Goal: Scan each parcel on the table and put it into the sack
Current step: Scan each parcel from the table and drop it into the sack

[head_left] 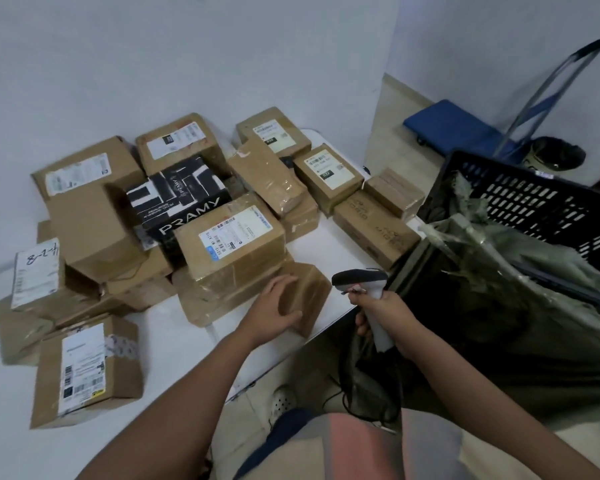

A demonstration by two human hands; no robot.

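The left hand (277, 301) grips a small brown parcel (303, 297) at the white worktop's (329, 247) near edge. The right hand (383, 311) is wrapped around a barcode scanner (361, 284), just beside the dark sack (492, 327). Best to turn the parcel until a label faces the scanner. Behind, a black box (182, 202) reads "PRAMY"; another parcel (37, 271) is handwritten "8-2-".
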